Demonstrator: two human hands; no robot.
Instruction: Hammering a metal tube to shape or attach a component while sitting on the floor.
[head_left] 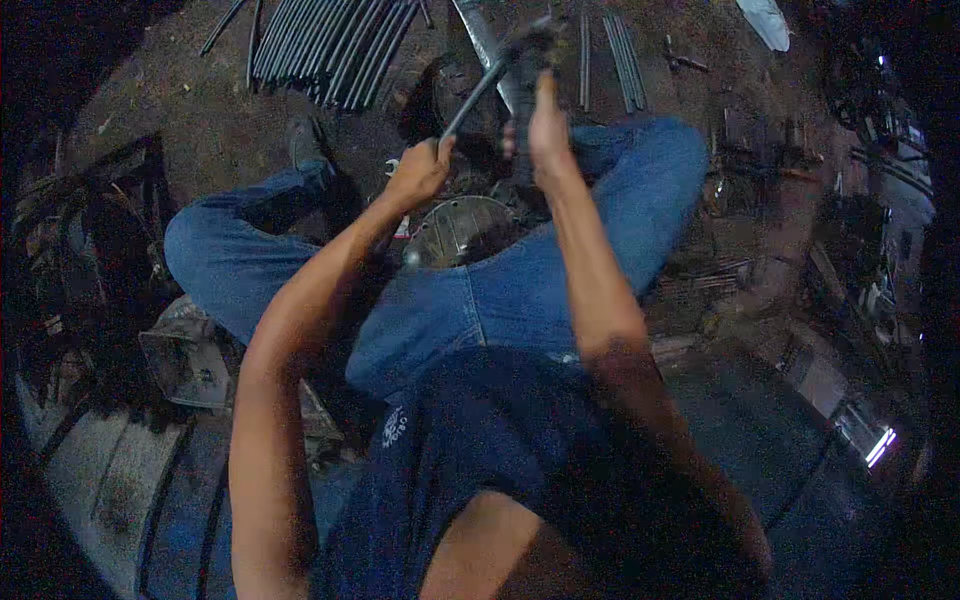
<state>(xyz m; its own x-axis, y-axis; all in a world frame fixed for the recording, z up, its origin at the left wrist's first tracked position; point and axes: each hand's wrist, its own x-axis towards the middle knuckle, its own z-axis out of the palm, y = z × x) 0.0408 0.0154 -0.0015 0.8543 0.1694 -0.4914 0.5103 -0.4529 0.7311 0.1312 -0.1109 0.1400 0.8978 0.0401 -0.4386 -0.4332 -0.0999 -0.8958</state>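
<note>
A thin grey metal rod (472, 106) slants up and away from my left hand (420, 174), whose fingers are closed around its near end. To the right, my right hand (550, 135) is raised and smeared by motion, thumb pointing up. A dark, blurred shape lies between its thumb side and fingertips; its kind cannot be made out. The rod's far end reaches another dark blur. Below my hands, between my bent legs (420, 305), sits a round, worn metal piece (455, 230). Close to my left wrist a small wrench-like end (391, 167) shows.
Several dark rods (335, 50) lie side by side at the far left, with a few more rods (625, 62) at the far right. A flat metal strip (480, 40) lies between them. A grey metal housing (185, 360) stands by my left leg. Metal scraps clutter the right side.
</note>
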